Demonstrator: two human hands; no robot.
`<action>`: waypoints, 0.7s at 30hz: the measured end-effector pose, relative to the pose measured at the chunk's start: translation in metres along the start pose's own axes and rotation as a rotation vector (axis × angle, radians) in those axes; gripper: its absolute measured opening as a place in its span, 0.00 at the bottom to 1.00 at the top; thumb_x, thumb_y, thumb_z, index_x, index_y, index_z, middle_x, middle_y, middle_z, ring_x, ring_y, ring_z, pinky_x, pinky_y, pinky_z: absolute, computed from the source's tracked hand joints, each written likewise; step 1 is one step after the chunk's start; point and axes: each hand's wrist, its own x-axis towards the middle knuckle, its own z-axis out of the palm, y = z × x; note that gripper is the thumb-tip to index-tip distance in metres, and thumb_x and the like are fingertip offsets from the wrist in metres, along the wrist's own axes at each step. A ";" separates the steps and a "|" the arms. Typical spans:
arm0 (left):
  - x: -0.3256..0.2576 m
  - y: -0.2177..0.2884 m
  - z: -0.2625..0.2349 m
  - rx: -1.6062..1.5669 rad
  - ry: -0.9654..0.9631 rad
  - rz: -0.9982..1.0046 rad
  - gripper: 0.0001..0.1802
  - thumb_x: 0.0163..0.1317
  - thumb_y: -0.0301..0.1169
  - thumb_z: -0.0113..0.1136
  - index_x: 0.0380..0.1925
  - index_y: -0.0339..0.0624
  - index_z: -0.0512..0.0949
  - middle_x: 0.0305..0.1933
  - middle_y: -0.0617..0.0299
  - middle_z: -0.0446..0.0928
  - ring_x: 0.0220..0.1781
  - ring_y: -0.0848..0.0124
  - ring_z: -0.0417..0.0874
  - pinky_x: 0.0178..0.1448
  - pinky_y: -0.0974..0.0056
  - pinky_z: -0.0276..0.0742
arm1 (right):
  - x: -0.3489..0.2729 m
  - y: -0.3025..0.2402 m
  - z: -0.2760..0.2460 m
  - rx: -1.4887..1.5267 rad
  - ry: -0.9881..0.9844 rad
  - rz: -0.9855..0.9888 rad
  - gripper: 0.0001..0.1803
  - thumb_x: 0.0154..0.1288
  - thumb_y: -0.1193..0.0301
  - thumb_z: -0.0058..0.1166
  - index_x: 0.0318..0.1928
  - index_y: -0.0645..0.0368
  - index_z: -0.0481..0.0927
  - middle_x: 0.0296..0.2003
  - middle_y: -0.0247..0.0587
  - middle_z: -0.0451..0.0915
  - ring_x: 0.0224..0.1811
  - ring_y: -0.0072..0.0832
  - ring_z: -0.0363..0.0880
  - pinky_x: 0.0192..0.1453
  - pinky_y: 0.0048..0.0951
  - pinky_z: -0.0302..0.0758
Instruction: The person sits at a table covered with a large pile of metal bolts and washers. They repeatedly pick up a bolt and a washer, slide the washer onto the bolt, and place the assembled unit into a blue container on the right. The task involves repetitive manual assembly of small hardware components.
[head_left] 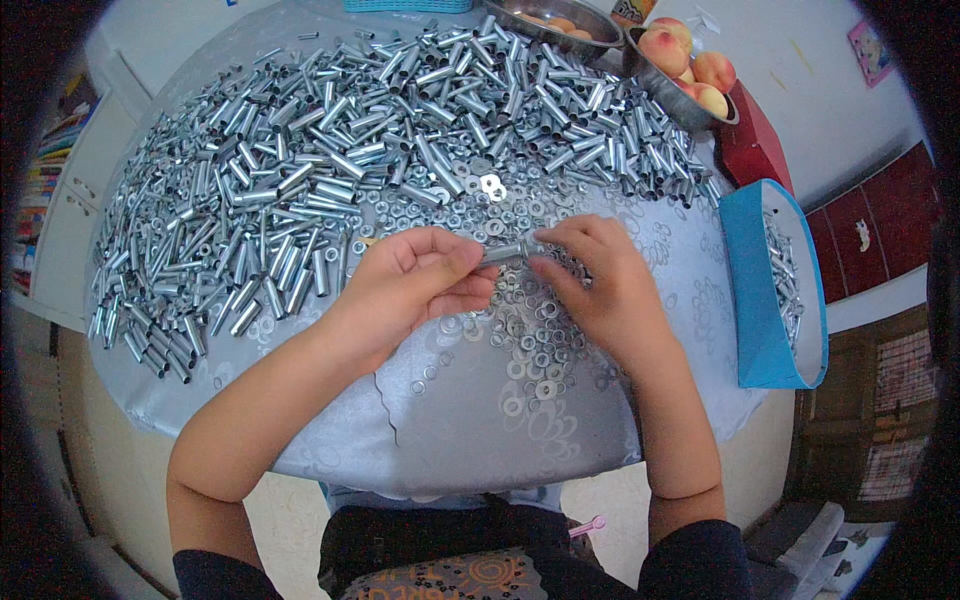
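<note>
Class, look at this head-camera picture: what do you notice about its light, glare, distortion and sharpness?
Head view: soft, even light with faint shadows; bright glints on the metal tubes and washers; fisheye bends the table edge and blue box, with a black rim at the corners; left hand and right hand are sharp, while the peaches near the rim look softer.

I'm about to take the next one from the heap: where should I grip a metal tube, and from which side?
Grip a metal tube across the middle of its round barrel, thumb and fingertips on opposite sides, coming down from above. The tubes lie flat on the table, so the ends are crowded by neighbours. The left hand holds its own tube similarly, opposite the right hand.
</note>
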 end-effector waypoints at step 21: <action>0.000 0.000 0.000 0.012 0.033 -0.002 0.11 0.60 0.32 0.53 0.36 0.33 0.72 0.37 0.53 0.76 0.37 0.70 0.79 0.44 0.69 0.77 | 0.006 -0.013 -0.008 0.114 0.156 0.003 0.10 0.49 0.73 0.57 0.34 0.59 0.75 0.31 0.41 0.74 0.32 0.33 0.73 0.36 0.30 0.69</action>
